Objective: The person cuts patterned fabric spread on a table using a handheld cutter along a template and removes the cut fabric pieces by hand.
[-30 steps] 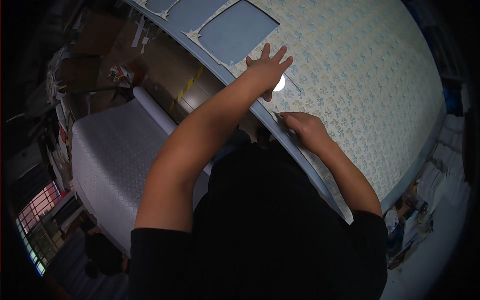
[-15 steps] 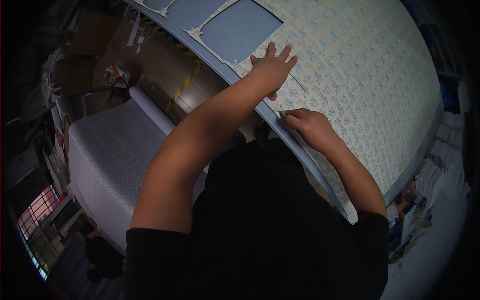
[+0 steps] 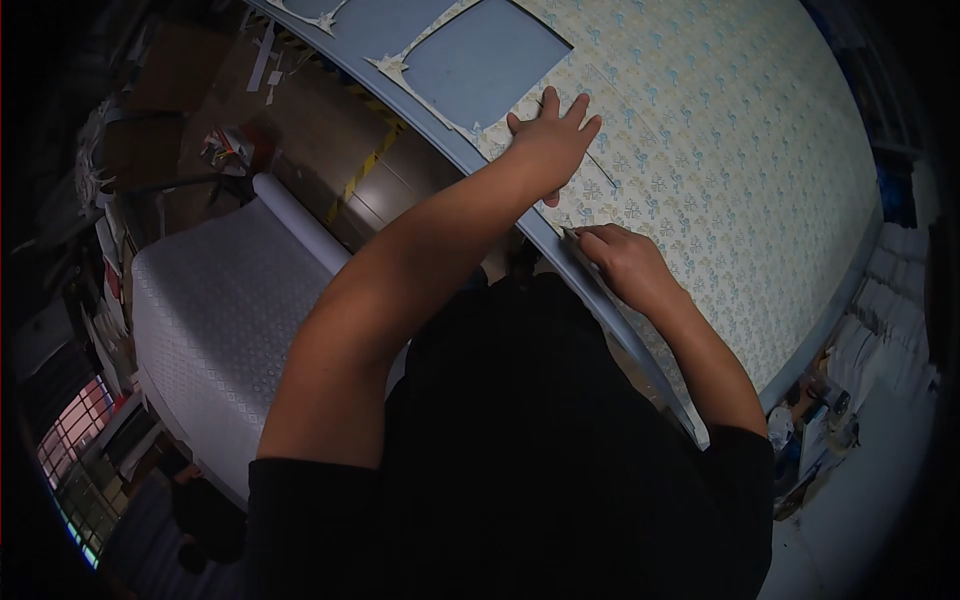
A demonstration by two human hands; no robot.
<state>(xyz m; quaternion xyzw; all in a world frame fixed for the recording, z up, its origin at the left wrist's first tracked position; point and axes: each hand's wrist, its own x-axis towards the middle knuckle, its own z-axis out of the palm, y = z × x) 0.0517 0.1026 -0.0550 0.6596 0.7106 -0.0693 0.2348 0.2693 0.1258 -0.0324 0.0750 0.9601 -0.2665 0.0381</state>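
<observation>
A cream sheet with a blue and tan print [image 3: 720,180] covers the blue-grey table [image 3: 490,65]. My left hand [image 3: 555,145] lies on the sheet near the table's edge, fingers spread. Just beyond its fingers a thin dark slit runs through the sheet. Closer to me, my right hand [image 3: 632,265] is closed in a pinch around a small pointed tool [image 3: 570,233], most of which the fingers hide. The tool's tip is at the sheet close to the table's near edge.
Narrow scraps of the printed sheet [image 3: 395,68] frame bare table at the upper left. Behind my left arm, a pale patterned sheet with a roll [image 3: 295,220] covers another surface. Yellow-black tape [image 3: 365,175] marks the floor. Stacked white material [image 3: 875,330] stands at right.
My right hand has shifted slightly down in the picture, still pinching the small tool. The left hand stays spread on the sheet; the whole view has moved a little.
</observation>
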